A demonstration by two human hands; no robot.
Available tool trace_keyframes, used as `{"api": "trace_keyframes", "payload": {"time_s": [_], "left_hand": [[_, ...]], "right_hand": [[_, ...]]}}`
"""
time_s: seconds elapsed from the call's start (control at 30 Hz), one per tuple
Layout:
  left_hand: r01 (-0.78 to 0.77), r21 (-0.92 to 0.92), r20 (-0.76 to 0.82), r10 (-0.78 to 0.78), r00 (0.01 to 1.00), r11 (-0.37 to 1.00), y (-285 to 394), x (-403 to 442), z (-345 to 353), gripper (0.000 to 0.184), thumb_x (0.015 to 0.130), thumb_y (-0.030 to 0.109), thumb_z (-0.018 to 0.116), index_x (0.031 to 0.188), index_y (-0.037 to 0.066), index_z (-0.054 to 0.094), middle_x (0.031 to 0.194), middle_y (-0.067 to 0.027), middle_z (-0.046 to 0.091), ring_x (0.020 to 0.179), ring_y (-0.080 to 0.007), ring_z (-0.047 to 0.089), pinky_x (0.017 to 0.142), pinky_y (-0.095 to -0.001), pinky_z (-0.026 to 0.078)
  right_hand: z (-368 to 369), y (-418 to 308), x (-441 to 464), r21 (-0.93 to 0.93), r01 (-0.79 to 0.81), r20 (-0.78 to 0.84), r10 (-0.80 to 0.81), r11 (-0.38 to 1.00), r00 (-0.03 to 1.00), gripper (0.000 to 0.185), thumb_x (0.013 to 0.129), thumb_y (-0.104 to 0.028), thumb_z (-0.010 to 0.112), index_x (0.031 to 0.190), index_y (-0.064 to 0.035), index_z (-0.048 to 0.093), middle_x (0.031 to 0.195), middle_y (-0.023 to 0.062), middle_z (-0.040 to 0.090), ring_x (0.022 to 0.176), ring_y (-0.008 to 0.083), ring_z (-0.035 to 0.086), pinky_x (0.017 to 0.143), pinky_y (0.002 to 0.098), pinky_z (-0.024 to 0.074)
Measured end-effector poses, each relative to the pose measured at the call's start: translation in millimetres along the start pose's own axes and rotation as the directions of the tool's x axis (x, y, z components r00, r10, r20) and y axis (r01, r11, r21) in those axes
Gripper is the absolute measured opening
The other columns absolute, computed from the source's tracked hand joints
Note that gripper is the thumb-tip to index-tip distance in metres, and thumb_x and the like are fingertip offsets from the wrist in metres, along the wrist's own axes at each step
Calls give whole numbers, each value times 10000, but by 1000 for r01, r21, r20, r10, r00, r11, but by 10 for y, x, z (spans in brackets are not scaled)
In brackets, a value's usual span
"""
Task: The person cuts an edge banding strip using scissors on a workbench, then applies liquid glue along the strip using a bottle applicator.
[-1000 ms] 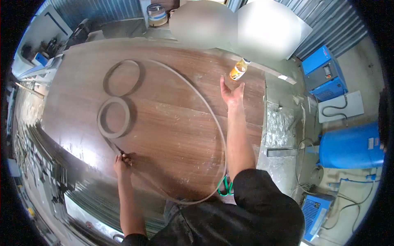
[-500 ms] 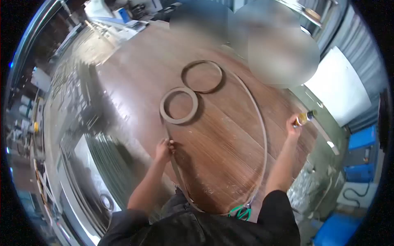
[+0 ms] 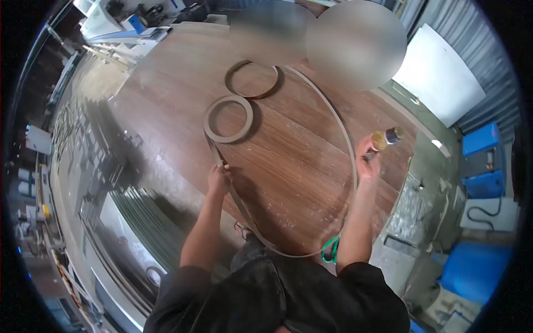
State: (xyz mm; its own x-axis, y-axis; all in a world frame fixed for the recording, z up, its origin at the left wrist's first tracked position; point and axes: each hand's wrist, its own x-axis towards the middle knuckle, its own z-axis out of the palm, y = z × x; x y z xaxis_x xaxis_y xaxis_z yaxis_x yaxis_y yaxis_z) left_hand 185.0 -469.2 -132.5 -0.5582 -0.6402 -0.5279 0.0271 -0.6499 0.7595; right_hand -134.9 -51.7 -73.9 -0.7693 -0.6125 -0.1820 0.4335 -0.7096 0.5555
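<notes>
My left hand (image 3: 220, 178) is closed on a long brown edging strip (image 3: 237, 201), which runs from a thick coil (image 3: 249, 121) down past my body and curves up the right side of the wooden board (image 3: 300, 183). A thinner coil (image 3: 227, 80) lies just beyond the thick one. My right hand (image 3: 368, 158) is wrapped round a small bottle (image 3: 380, 140) with a dark cap, tilted above the right part of the board. Green-handled scissors (image 3: 330, 250) lie at the near edge by my right forearm.
Stacked strips (image 3: 147, 222) stand at the lower left. A white panel (image 3: 441, 75) leans at the upper right. Blue machines (image 3: 480, 144) and a blue tank (image 3: 477, 272) are on the right. Two blurred areas cover the far side.
The view has turned. The bottle stood on the board beyond my open right hand; now that hand holds it, lifted and drawn nearer. My left hand still grips the strip.
</notes>
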Motion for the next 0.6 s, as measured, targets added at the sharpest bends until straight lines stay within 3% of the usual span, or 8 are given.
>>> {"api": "trace_keyframes", "payload": {"time_s": [0.07, 0.1, 0.2, 0.23, 0.33, 0.37, 0.5, 0.6], "left_hand": [[4, 0, 9, -4, 1000, 1000, 44, -23, 50, 55, 988, 136, 447, 1017, 102, 480, 891, -60, 587, 628, -165, 528, 514, -331, 465], [1, 12, 4, -1, 1000, 1000, 33, -21, 40, 53, 988, 136, 449, 1017, 103, 479, 892, -58, 588, 629, -163, 528, 513, -329, 465], [-31, 40, 73, 28, 997, 999, -38, 101, -86, 56, 994, 140, 454, 1028, 103, 479, 901, -53, 590, 620, -155, 523, 504, -325, 463], [-45, 45, 107, 40, 993, 998, -66, 130, -103, 59, 997, 142, 455, 1033, 103, 478, 905, -51, 591, 615, -152, 520, 500, -324, 462], [-4, 38, -50, 6, 999, 999, -21, 23, 71, 57, 1030, 146, 428, 1052, 100, 453, 811, -36, 577, 552, -121, 458, 479, -291, 416], [-3, 29, -27, 4, 1000, 1000, -22, 27, 104, 70, 1022, 144, 440, 1072, 99, 460, 825, -45, 589, 557, -127, 471, 477, -298, 423], [33, -120, -85, -44, 995, 992, -54, 26, -5, 148, 1009, 146, 467, 1155, 121, 462, 827, -73, 617, 558, -134, 485, 454, -303, 403], [91, -148, -35, -97, 995, 985, 62, -124, 30, 137, 1015, 150, 456, 1151, 141, 443, 805, -68, 597, 530, -126, 448, 451, -289, 373]], "right_hand": [[9, 245, -198, -58, 3, -3, -3, 998, 1000, 374, 843, -134, 618, 1171, 44, 599, 1189, 210, 590, 1120, 357, 592, 838, 412, 632], [1, 366, -362, -157, 117, -43, -126, 981, 991, 338, 918, -183, 582, 1168, 45, 602, 1172, 209, 607, 1090, 359, 613, 805, 403, 641], [-110, 205, -639, -190, 198, -194, -235, 962, 952, 341, 956, -235, 571, 1170, 27, 609, 1158, 187, 630, 1060, 368, 628, 808, 389, 639], [-133, 160, -736, -306, 212, -122, -259, 928, 958, 380, 967, -326, 569, 1196, -25, 606, 1166, 154, 644, 1056, 346, 635, 814, 390, 631], [-20, 453, -1046, -604, 347, 36, -411, 717, 911, 375, 937, -349, 597, 1203, -86, 608, 1176, 120, 655, 1058, 315, 641, 833, 420, 610], [-4, 514, -1093, -683, 320, 138, -314, 657, 939, 363, 904, -343, 633, 1195, -127, 610, 1167, 82, 661, 1041, 287, 648, 839, 446, 588], [241, 1339, -930, -786, 361, 145, -417, 502, 897, 332, 897, -310, 651, 1159, -112, 600, 1047, 80, 662, 948, 268, 655, 802, 453, 581], [-19, 1731, -354, -927, 296, 180, -422, 229, 889, 304, 900, -340, 653, 1071, -100, 579, 1006, 43, 638, 891, 228, 645, 802, 418, 562]]}}
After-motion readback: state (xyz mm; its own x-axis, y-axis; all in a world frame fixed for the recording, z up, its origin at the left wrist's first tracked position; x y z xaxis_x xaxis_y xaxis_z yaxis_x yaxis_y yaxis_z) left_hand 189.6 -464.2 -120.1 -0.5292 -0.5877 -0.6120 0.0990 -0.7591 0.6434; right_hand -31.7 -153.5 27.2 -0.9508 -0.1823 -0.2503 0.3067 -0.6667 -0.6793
